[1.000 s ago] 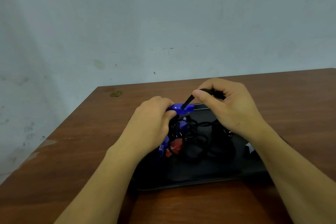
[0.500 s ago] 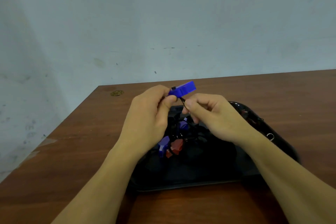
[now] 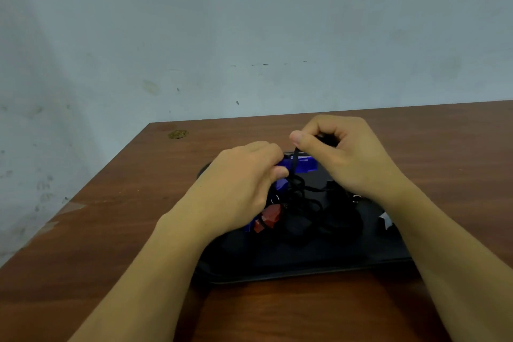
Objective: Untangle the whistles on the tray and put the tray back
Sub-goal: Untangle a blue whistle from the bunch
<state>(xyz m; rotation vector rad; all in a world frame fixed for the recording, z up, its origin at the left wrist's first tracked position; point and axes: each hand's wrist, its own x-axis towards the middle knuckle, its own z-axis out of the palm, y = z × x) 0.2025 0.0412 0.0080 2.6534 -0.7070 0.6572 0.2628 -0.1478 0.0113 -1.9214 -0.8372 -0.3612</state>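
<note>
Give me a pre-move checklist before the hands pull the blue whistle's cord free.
1. Left hand holds the blue whistle: ok.
2. Right hand pinches the black cord above that whistle: ok.
3. Cord free of the tangled cords below: not ok, it runs down into the knot.
4. Red whistle clear of the pull: cannot tell, it lies against the tangle beside the left hand.
5. Tray flat on the table: ok.
6. Which loop to pull next: cannot tell, black cords on black tray.
</note>
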